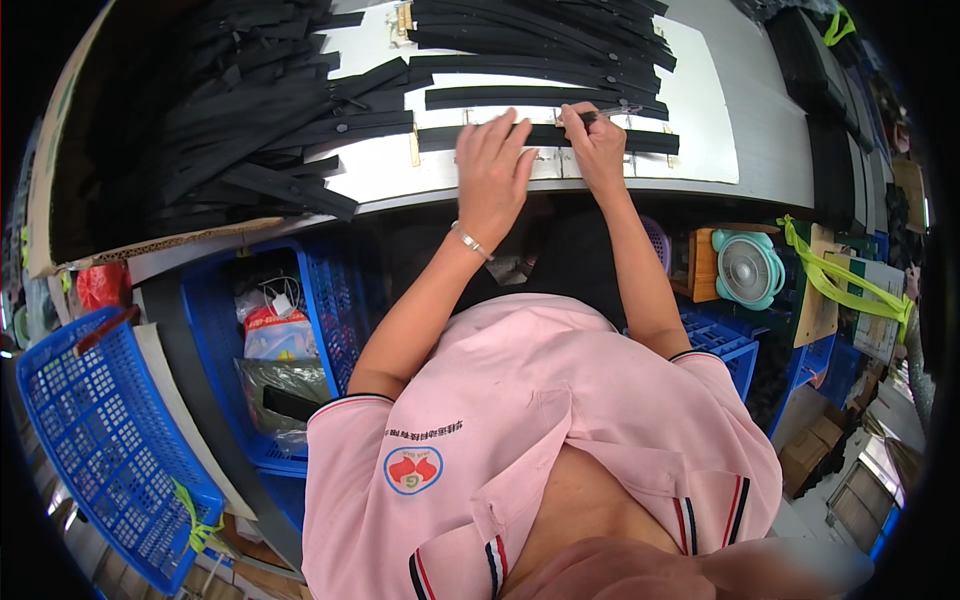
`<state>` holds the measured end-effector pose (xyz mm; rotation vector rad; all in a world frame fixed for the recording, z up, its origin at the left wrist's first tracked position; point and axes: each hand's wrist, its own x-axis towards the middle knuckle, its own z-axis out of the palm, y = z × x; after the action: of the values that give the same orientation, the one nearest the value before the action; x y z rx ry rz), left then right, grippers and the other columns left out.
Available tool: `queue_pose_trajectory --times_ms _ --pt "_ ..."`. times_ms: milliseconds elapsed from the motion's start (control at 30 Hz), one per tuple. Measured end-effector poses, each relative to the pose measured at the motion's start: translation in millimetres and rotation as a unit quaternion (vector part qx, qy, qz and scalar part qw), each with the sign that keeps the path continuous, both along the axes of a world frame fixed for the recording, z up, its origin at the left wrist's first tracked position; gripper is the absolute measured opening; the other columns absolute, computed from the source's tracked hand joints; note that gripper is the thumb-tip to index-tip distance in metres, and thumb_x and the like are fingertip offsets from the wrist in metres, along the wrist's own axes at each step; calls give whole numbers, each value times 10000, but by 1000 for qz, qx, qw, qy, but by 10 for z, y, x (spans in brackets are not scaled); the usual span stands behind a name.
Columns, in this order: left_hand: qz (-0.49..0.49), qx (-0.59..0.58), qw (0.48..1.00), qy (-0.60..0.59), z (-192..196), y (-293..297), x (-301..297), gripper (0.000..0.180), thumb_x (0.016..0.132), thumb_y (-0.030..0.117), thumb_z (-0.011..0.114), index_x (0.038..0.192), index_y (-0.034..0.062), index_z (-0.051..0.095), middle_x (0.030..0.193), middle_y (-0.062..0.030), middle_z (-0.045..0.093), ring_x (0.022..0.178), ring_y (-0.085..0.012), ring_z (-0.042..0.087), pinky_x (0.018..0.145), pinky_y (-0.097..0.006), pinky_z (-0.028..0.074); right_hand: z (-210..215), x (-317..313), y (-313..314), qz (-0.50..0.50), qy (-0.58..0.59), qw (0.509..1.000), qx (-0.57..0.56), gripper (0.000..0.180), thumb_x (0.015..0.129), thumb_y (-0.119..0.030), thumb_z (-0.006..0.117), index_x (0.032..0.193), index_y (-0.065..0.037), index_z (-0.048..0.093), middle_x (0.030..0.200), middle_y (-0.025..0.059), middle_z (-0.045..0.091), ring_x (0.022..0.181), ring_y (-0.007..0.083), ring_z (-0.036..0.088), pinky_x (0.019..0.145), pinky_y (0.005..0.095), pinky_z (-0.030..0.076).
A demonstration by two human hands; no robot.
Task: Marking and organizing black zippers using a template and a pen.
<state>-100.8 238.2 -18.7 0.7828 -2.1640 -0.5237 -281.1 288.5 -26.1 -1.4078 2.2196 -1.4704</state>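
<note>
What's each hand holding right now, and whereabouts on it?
The right hand holds a thin pen-like tool near its middle, tip over the black strip. The left hand holds nothing; it lies flat, pressing that strip onto the white board.

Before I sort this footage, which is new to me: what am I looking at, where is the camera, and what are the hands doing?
The camera sits on a person's head, looking down; the fisheye lens bends straight edges. Both bare forearms reach to a white worktable. The left hand lies flat on a long black strip. The right hand holds a thin pen-like tool against the same strip. More black strips are piled at the left. Blue baskets stand below the table.
</note>
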Motion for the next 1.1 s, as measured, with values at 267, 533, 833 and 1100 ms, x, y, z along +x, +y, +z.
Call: queue_pose_trajectory --times_ms 267,533,833,1100 --pt "-2 9 999 44 -85 -68 -317 105 804 116 784 898 82 754 977 -7 678 958 -223 602 876 -378 411 85 38 56 19 -104 994 -28 226 957 -165 650 832 14 708 667 75 679 585 109 627 567 274 478" --pt "0 -7 999 34 -97 -53 -323 124 795 118 795 906 86 751 988 -7 681 979 -216 608 887 -378 410 -29 -28 78 68 -74 995 -15 214 925 -183 651 809 -11 703 635 77 663 540 145 616 550 291 481" --pt "-16 -22 999 46 -81 -61 -332 111 785 91 787 878 73 728 978 -25 671 958 -248 601 862 -404 418 112 -9 132 85 -126 988 -20 229 918 -133 650 749 20 674 633 58 645 570 96 602 558 279 472" --pt "-18 -22 999 25 -76 -48 -307 113 819 99 784 910 75 721 1014 -37 681 973 -255 598 883 -396 413 339 -586 518 -67 -201 972 -100 208 972 -106 616 817 5 699 751 16 678 639 50 541 585 219 425"
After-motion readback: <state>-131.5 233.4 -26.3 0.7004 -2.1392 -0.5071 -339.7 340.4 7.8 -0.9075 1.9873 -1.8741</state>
